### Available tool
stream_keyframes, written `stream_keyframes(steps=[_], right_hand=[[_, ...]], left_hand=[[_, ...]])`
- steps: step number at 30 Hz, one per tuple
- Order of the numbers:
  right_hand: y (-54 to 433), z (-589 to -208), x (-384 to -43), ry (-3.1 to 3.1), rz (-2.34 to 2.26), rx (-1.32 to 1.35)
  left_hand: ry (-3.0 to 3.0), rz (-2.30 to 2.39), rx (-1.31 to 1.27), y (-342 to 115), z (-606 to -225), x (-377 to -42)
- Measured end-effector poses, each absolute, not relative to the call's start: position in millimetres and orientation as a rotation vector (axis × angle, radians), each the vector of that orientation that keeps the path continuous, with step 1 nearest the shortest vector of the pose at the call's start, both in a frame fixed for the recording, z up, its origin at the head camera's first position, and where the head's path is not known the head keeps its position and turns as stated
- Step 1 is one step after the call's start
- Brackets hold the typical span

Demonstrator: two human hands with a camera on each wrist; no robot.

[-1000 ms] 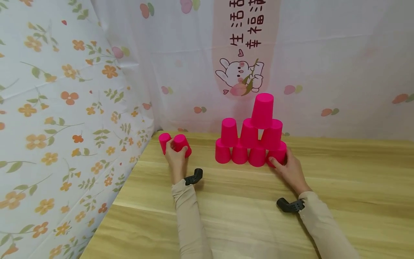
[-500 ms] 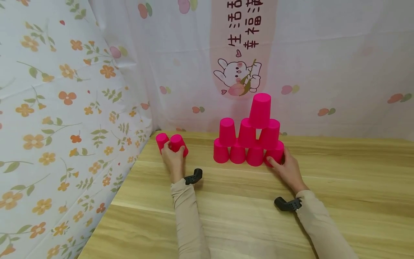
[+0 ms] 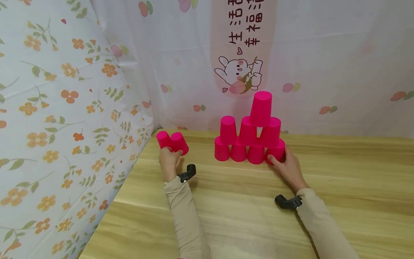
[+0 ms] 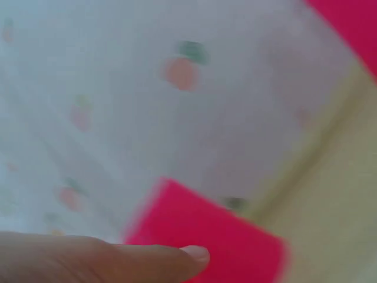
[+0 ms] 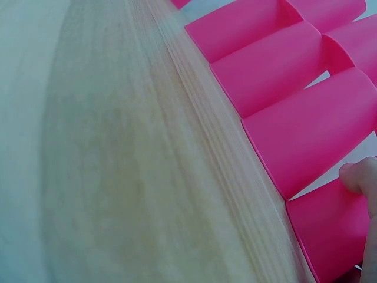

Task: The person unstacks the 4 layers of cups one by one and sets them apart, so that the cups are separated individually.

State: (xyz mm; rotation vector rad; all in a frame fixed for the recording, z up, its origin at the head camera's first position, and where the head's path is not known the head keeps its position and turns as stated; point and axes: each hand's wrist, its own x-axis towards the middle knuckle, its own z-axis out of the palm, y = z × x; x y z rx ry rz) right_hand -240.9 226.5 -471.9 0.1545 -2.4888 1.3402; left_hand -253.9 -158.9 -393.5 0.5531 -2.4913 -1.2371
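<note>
In the head view, two pink cups stand upside down at the table's left: a left cup [image 3: 163,139] and a right cup [image 3: 180,143]. My left hand [image 3: 169,162] is just in front of them, its thumb out straight and apart from the left cup. In the left wrist view that thumb [image 4: 159,259] passes in front of a pink cup [image 4: 235,253]; the other fingers are hidden. With its thumb in front, my right hand [image 3: 290,168] grips the right end cup [image 3: 277,148] in the bottom row of a pink cup pyramid [image 3: 248,131].
The pyramid has several cups below, three in the second row and one top cup [image 3: 261,108] over the right pair. A patterned cloth [image 3: 181,72] hangs behind the wooden table [image 3: 239,201], and a flowered cloth [image 3: 64,126] covers the left side.
My left hand has come away from the right cup of the loose pair and shifted left and toward me. My right hand keeps its grip on the pyramid's bottom right cup.
</note>
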Motion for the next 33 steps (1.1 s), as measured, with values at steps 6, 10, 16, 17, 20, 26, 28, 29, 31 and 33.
stream_keyframes(steps=[6, 10, 16, 17, 20, 26, 28, 29, 31, 33], right_hand=[[227, -471, -241, -2.487, 1.326, 0.160], [227, -472, -242, -2.481, 1.331, 0.163], [227, -472, -242, -2.475, 1.345, 0.166], [227, -472, -242, -2.474, 1.347, 0.165], [227, -471, -242, -2.481, 1.353, 0.160], [229, -469, -242, -2.494, 1.358, 0.147], [229, -468, -242, -2.495, 1.355, 0.146], [229, -468, -243, -2.495, 1.355, 0.147], [229, -469, -243, -2.497, 1.351, 0.152], [228, -470, -243, -2.496, 1.354, 0.157]], left_hand=[[-2.485, -1.232, 0.303, -162, -343, -237], [-2.375, -1.303, 0.036, -148, -319, -229], [-2.380, -1.392, -0.219, -122, -308, -230], [-2.388, -1.398, -0.244, -117, -306, -231], [-2.392, -1.426, -0.314, -106, -299, -228], [-2.245, -1.517, -0.486, -83, -296, -232], [-2.190, -1.548, -0.519, -74, -301, -238], [-2.168, -1.562, -0.528, -70, -303, -241], [-2.134, -1.581, -0.539, -60, -307, -247], [-2.108, -1.572, -0.551, -50, -309, -249]])
